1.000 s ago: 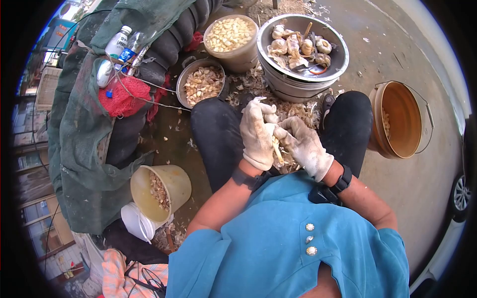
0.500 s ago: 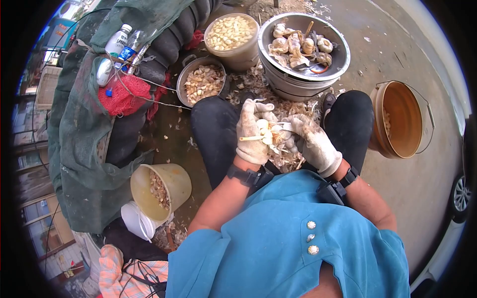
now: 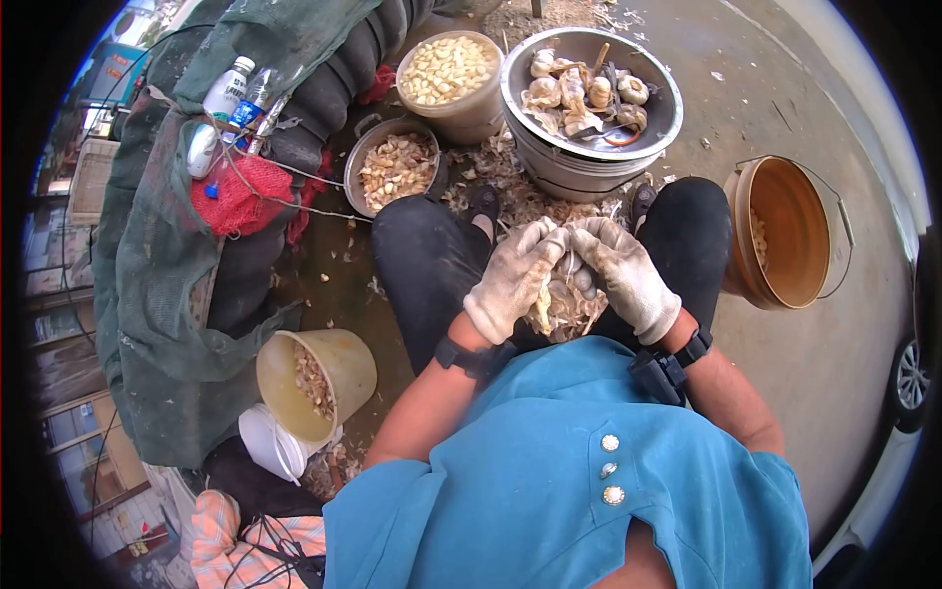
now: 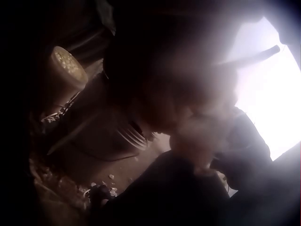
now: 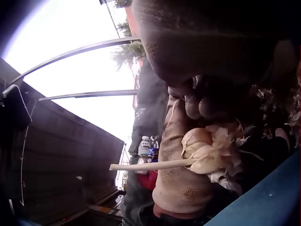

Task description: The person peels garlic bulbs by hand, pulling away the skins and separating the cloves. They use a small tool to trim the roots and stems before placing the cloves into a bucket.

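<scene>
Drawn together since the earlier frame, left hand (image 3: 510, 283) grips a garlic bulb (image 5: 203, 149); right hand (image 3: 633, 280) curls, its hold hidden. Beyond them, skins (image 3: 498, 162) litter the floor (image 3: 731, 118); a bucket (image 3: 803, 226) stands rightward.

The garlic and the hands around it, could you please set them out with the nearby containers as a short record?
Left hand: gloved, holding a stemmed garlic bulb
Right hand: gloved, close to the left hand
Held by right hand: hidden, cannot tell
Metal basin: unpeeled bulbs
Tub beside the basin: peeled cloves
Brown bucket: some pale pieces inside
</scene>
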The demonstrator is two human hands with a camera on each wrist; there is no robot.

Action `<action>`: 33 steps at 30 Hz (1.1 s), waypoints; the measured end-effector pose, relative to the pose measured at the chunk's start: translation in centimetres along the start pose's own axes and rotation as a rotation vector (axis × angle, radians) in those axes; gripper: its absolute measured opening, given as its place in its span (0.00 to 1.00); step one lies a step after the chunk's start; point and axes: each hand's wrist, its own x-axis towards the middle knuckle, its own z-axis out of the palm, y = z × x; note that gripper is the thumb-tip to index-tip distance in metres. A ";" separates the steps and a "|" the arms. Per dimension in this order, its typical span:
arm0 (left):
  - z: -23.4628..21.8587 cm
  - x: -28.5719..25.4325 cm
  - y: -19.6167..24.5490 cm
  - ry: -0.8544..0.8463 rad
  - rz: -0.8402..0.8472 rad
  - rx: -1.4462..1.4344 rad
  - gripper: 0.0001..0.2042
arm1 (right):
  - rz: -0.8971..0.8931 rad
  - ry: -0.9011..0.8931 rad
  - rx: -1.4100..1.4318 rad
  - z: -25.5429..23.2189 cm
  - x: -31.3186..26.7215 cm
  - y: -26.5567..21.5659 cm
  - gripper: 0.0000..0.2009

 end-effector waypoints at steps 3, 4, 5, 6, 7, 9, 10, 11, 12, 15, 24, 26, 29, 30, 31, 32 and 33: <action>0.5 0.1 0.0 -0.046 -0.032 -0.154 0.14 | -0.014 -0.066 0.255 -0.3 -0.1 0.5 0.15; 0.7 0.0 0.1 -0.047 -0.022 -0.259 0.14 | -0.023 -0.047 0.272 -0.5 -0.1 0.6 0.15; 0.7 -0.1 0.2 -0.048 -0.011 -0.363 0.13 | -0.034 -0.028 0.289 -0.6 -0.1 0.7 0.15; 0.7 -0.3 0.3 -0.049 -0.011 -0.362 0.13 | -0.034 -0.028 0.290 -0.6 -0.2 0.7 0.15; 0.6 -0.5 0.8 -0.032 -0.058 -0.353 0.13 | -0.032 -0.008 0.211 -0.7 -0.4 0.5 0.15; 0.6 -0.5 1.2 -0.016 -0.105 -0.344 0.13 | -0.030 0.013 0.132 -0.7 -0.7 0.0 0.15; 0.6 -0.4 1.3 0.008 -0.056 -0.203 0.13 | 0.011 0.018 0.059 -0.6 -0.8 -0.3 0.15; 0.5 -0.3 1.4 0.031 -0.008 -0.062 0.13 | 0.051 0.023 -0.013 -0.5 -0.8 -0.5 0.16; 0.6 -0.3 1.3 0.030 -0.009 -0.062 0.13 | 0.051 0.024 -0.013 -0.4 -0.7 -0.5 0.16; 0.9 -0.2 0.8 0.076 -0.039 -0.180 0.12 | 0.034 0.043 -0.016 0.0 -0.5 -0.4 0.15; 0.1 0.8 -0.3 0.103 0.206 0.211 0.09 | 0.128 0.136 -0.230 -0.6 0.3 -0.2 0.18; -0.7 1.1 -0.1 -0.021 0.368 0.593 0.08 | 0.147 0.124 -0.249 -0.6 0.5 -0.4 0.14; 0.0 1.1 3.1 -0.004 -0.369 -0.340 0.09 | 0.134 0.084 -0.107 -1.1 0.8 0.4 0.10; 0.0 1.2 2.8 -0.007 -0.365 -0.339 0.09 | 0.106 0.037 0.036 -1.3 1.0 0.9 0.08; 0.1 1.2 2.1 0.002 -0.339 -0.433 0.09 | 0.104 0.039 0.035 -1.3 1.2 1.1 0.08; 0.2 1.2 1.5 0.011 -0.316 -0.527 0.10 | 0.088 0.023 0.112 -1.3 1.2 1.3 0.08; 0.2 1.2 1.0 0.020 -0.290 -0.620 0.11 | 0.071 0.006 0.188 -1.3 1.4 1.5 0.08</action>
